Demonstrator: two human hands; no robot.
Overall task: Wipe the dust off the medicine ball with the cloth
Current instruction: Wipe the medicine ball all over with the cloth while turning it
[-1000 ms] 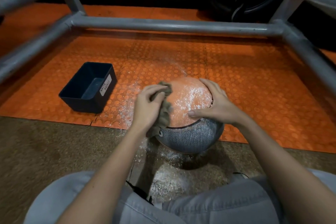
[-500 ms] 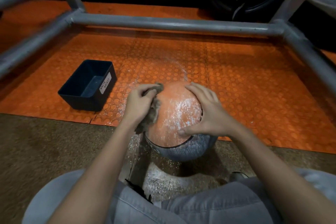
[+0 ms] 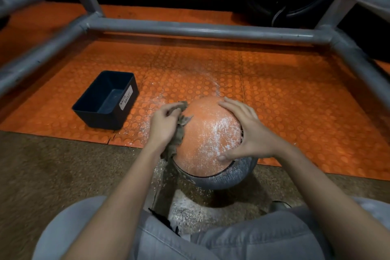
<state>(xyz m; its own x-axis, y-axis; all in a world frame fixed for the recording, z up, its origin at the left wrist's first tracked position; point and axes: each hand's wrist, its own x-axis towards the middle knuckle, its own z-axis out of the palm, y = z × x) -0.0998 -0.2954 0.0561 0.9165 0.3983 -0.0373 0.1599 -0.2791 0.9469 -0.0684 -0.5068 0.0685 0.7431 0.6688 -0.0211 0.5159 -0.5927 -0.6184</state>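
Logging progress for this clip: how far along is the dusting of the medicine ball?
Partly done. The upper left of the medicine ball looks mostly clean. In hand: the left hand grips the cloth against the ball's left side, while the right hand steadies it. Left: white dust covers the orange panel near the right hand.

Open orange mat (image 3: 285,99) right of the medicine ball (image 3: 207,139) — left, a dark bin (image 3: 106,101) stands near; grey frame bars (image 3: 200,29) fence the far side.
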